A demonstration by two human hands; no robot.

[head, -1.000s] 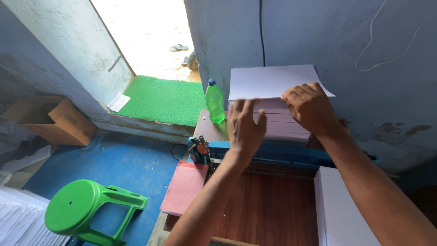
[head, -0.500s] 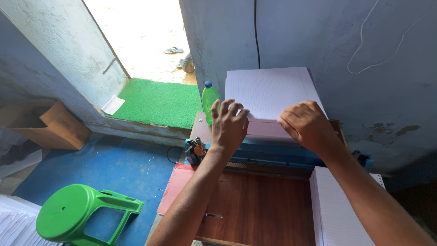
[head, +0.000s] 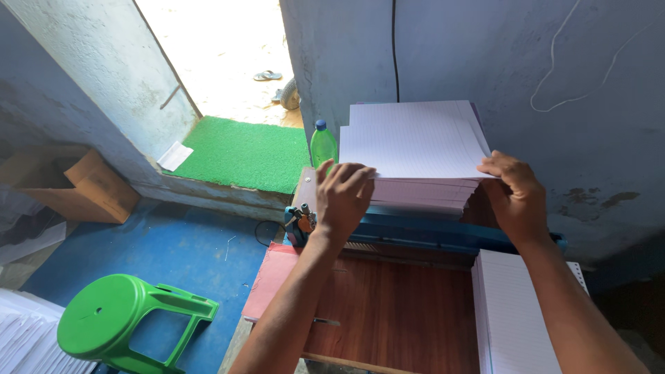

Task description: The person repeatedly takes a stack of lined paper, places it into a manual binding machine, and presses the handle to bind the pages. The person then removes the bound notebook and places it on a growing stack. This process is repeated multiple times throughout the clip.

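blue-grey plaster walls (head: 485, 55) close the far side; open doorway at upper left with green mat (head: 242, 152) on the sill. blue floor (head: 187, 256) left of the bench, room there apart from green plastic stool (head: 118, 325) and cardboard box (head: 76, 183). wooden bench top (head: 395, 305) bare in the middle; ruled sheets (head: 516, 318) along its right edge. stack of ruled paper (head: 415, 149) sits on blue machine (head: 429, 232) against the wall. left hand (head: 343, 197) grips the stack's near-left edge, fingers curled on it. right hand (head: 516, 197) clasps the near-right corner. green bottle (head: 322, 145) just beside the stack's left edge.
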